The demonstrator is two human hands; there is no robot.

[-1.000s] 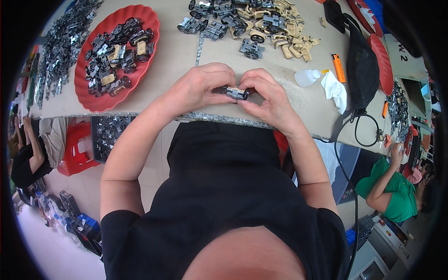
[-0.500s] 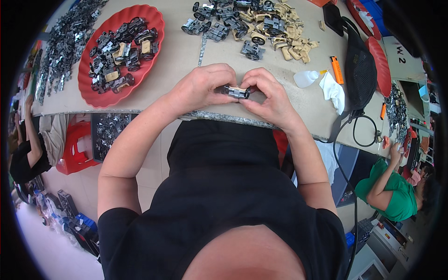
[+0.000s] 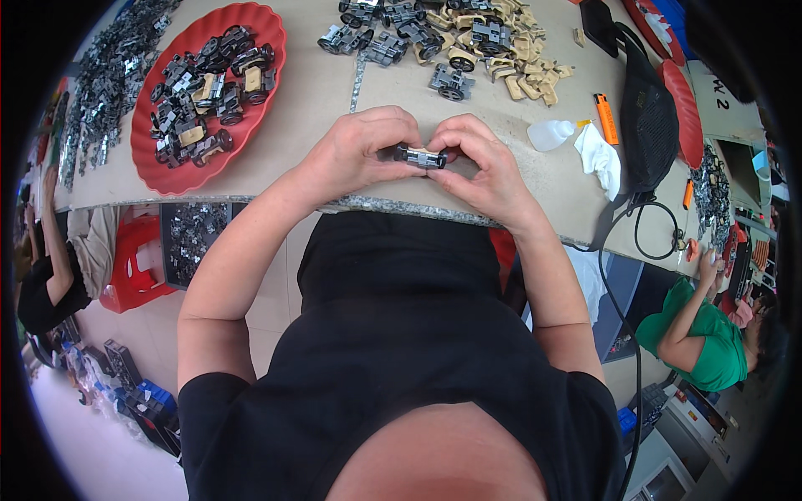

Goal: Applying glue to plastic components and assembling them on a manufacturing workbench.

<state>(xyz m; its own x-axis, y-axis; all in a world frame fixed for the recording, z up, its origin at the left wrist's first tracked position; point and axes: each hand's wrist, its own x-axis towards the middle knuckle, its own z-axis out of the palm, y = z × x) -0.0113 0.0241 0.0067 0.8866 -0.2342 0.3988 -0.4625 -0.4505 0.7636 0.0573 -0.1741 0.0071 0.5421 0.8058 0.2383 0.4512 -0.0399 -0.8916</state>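
Observation:
Between both hands, just above the table's near edge, I hold a small toy car chassis (image 3: 420, 158), dark grey with a tan part along its far side. My left hand (image 3: 365, 152) grips its left end with thumb and fingers. At the right end, my right hand (image 3: 478, 167) pinches it the same way. Fingertips hide both ends of the chassis. Ahead of my hands lie several grey wheeled chassis (image 3: 452, 82) beside a heap of loose tan plastic parts (image 3: 528, 71).
A red scalloped tray (image 3: 149, 167) of wheeled chassis stands at left, beside a pile of grey parts (image 3: 109, 92). To the right lie a small white bottle (image 3: 549, 135), a white cloth (image 3: 598, 160), an orange lighter (image 3: 606, 118) and a black bag (image 3: 652, 125). People sit at both sides.
The chassis has tilted slightly in my fingers, so more of its dark grey side shows. Both hands stay close together and keep hold of it.

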